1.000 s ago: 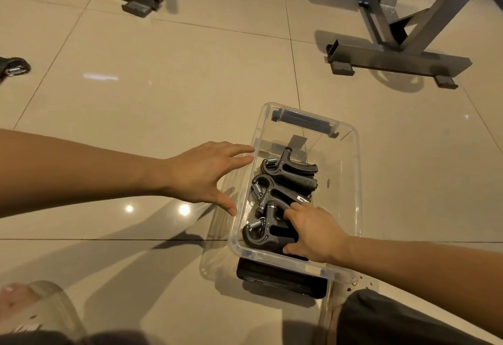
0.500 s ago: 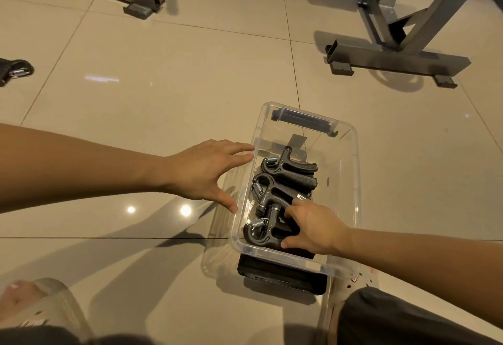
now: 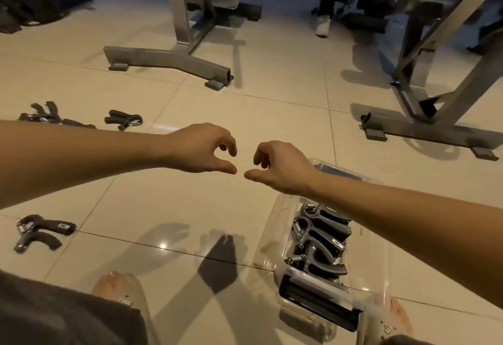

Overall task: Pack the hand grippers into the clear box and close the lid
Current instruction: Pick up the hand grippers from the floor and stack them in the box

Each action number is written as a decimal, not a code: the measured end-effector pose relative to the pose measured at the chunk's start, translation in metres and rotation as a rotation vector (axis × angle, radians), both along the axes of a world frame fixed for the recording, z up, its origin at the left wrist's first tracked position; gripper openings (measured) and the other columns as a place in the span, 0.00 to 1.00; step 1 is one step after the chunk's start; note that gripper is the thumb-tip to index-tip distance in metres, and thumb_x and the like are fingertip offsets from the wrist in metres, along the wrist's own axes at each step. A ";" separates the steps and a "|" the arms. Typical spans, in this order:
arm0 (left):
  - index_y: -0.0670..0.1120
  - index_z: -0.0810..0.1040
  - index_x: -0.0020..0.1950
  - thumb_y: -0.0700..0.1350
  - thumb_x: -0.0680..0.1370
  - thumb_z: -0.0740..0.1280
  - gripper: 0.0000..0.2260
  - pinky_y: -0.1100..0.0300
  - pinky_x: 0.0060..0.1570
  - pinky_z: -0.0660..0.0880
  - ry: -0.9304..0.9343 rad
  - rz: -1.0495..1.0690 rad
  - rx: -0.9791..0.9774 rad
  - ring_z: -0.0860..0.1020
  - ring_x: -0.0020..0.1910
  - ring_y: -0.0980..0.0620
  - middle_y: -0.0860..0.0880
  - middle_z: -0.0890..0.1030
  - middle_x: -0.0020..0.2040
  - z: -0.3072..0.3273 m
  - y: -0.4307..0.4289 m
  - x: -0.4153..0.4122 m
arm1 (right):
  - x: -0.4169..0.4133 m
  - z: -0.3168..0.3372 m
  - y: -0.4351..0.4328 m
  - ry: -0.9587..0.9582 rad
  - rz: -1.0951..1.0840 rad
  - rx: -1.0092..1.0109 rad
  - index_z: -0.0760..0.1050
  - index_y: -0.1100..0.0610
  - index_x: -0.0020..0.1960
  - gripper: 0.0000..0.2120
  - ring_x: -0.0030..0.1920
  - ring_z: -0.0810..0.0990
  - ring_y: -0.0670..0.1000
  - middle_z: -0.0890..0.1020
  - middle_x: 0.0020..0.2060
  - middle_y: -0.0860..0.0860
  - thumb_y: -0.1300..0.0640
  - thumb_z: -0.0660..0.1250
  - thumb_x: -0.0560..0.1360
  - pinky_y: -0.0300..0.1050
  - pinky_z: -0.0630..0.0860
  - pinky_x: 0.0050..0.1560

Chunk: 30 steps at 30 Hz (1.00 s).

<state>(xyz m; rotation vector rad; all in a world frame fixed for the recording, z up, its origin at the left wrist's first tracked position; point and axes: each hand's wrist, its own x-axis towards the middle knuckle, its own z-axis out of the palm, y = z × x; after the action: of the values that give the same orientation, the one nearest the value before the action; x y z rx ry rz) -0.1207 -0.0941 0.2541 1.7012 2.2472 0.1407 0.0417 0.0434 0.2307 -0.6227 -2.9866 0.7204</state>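
Observation:
The clear box (image 3: 275, 225) sits on the tiled floor at the lower right, open on top, its black latch (image 3: 318, 301) toward me. Three black hand grippers (image 3: 318, 241) lie side by side inside it. More hand grippers lie loose on the floor to the left: one (image 3: 123, 121) in the middle left, a small pile (image 3: 43, 116) farther left, and one (image 3: 40, 231) near my left knee. My left hand (image 3: 204, 151) and my right hand (image 3: 280, 165) hover above the floor left of the box. Their fingers are loosely curled, thumbs almost meeting, and both hold nothing.
Grey metal feet of gym frames stand on the floor behind, one at the centre (image 3: 168, 59) and one at the right (image 3: 424, 127). A person's legs (image 3: 324, 23) are at the back. My feet in clear sandals (image 3: 119, 287) flank the box.
My right hand has come out of the box and off the grippers. My left hand has left the box's rim. Both hands rose, and the view swung up and left, showing the loose grippers.

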 end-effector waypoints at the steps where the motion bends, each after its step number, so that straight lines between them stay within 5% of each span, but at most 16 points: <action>1: 0.53 0.80 0.60 0.62 0.75 0.71 0.19 0.55 0.57 0.75 0.009 0.047 0.001 0.75 0.57 0.57 0.57 0.79 0.57 0.012 -0.017 -0.007 | -0.018 0.012 -0.012 0.000 0.043 -0.013 0.79 0.53 0.54 0.18 0.45 0.79 0.49 0.79 0.44 0.46 0.41 0.74 0.73 0.45 0.77 0.43; 13: 0.53 0.80 0.55 0.58 0.76 0.72 0.12 0.64 0.44 0.73 -0.013 0.448 -0.170 0.79 0.47 0.58 0.56 0.81 0.49 0.085 -0.234 -0.102 | -0.156 0.064 -0.185 -0.003 0.354 0.004 0.79 0.58 0.58 0.18 0.51 0.80 0.52 0.82 0.53 0.53 0.47 0.73 0.75 0.52 0.81 0.54; 22: 0.49 0.81 0.59 0.56 0.75 0.73 0.16 0.64 0.43 0.74 -0.140 0.789 -0.111 0.78 0.48 0.58 0.55 0.81 0.50 -0.047 -0.385 -0.213 | -0.273 -0.056 -0.277 -0.181 0.399 -0.033 0.76 0.55 0.63 0.23 0.53 0.78 0.52 0.80 0.56 0.52 0.42 0.72 0.74 0.46 0.77 0.49; 30: 0.49 0.80 0.61 0.56 0.75 0.73 0.18 0.59 0.49 0.75 -0.220 0.901 -0.120 0.79 0.52 0.53 0.51 0.81 0.57 -0.171 -0.441 -0.309 | -0.354 -0.173 -0.361 -0.291 0.460 0.059 0.73 0.56 0.66 0.29 0.58 0.75 0.57 0.75 0.58 0.54 0.38 0.70 0.73 0.53 0.77 0.55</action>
<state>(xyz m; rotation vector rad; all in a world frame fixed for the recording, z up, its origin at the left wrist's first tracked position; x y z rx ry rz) -0.4295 -0.5351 0.0831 0.4813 2.5920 0.3580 -0.3125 -0.3174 0.0576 -0.0280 -3.4533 0.5897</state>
